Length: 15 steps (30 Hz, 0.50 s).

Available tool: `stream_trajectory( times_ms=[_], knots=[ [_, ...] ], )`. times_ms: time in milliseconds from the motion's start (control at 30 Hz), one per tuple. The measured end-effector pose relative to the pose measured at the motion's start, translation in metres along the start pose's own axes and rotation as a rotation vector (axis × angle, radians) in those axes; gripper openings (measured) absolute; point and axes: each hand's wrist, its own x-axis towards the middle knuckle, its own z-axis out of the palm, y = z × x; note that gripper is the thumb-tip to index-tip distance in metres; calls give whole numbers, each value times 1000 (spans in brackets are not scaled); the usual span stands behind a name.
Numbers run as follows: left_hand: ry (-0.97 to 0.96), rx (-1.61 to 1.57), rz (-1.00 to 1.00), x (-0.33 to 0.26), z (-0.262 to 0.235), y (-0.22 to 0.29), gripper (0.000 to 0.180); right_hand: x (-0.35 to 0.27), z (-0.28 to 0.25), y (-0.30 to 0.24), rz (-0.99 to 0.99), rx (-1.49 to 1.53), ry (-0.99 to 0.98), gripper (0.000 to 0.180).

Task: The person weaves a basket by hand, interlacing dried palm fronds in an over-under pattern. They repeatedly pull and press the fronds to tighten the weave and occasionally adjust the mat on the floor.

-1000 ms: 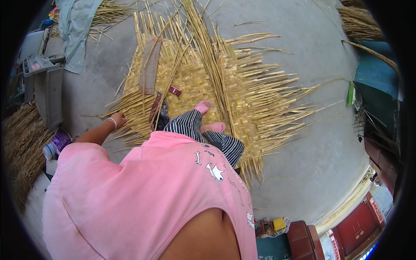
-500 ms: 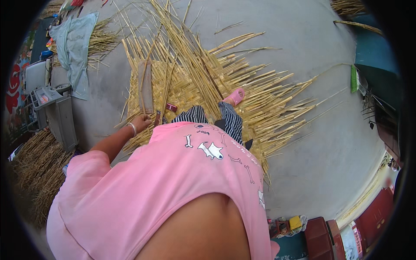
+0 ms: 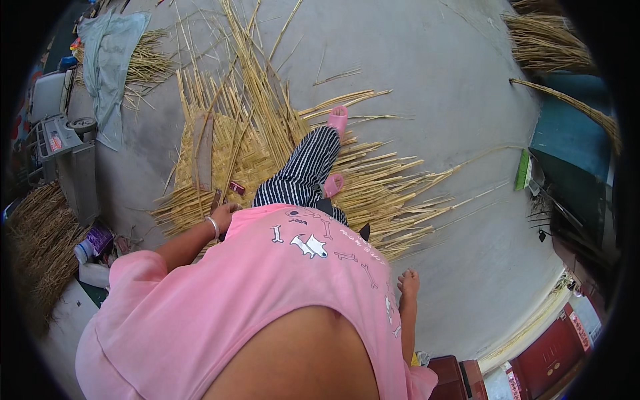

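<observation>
A half-woven reed mat (image 3: 240, 150) lies on the floor, its loose strips fanning out to the right. Over its near left edge, close to my waist, is my left hand (image 3: 225, 215). Its fingers are curled and partly hidden; what they hold, if anything, I cannot make out. A narrow dark piece (image 3: 217, 199) lies just beyond these fingers. Out to the right of my body, my right hand (image 3: 408, 283) hangs above the floor, fingers curled in and nothing visible in them. A small dark red box (image 3: 237, 188) and a flat wooden board (image 3: 203, 150) rest on the mat.
Long loose reeds (image 3: 260, 87) cross the far part of the mat. My pink sandals (image 3: 338, 120) are on the strips. At left are a grey cart-like object (image 3: 80, 167), a pale cloth (image 3: 113, 60) over reeds and a dry stalk bundle (image 3: 47, 247). A green broom (image 3: 523, 170) stands right.
My left hand has drawn back toward my waist from the mat's left edge. My right hand has come into view at the right. My legs have shifted, and both sandals now show.
</observation>
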Motion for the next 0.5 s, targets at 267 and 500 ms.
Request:
stream_trajectory(
  times_ms=[267,500],
  knots=[
    [42,202,-239,112,-49,20,39,41,22,-291,-413,-83,47,37],
    [51,-329,-71,152,-152,240,37,40,71,-418,-486,-425,-236,41]
  ],
)
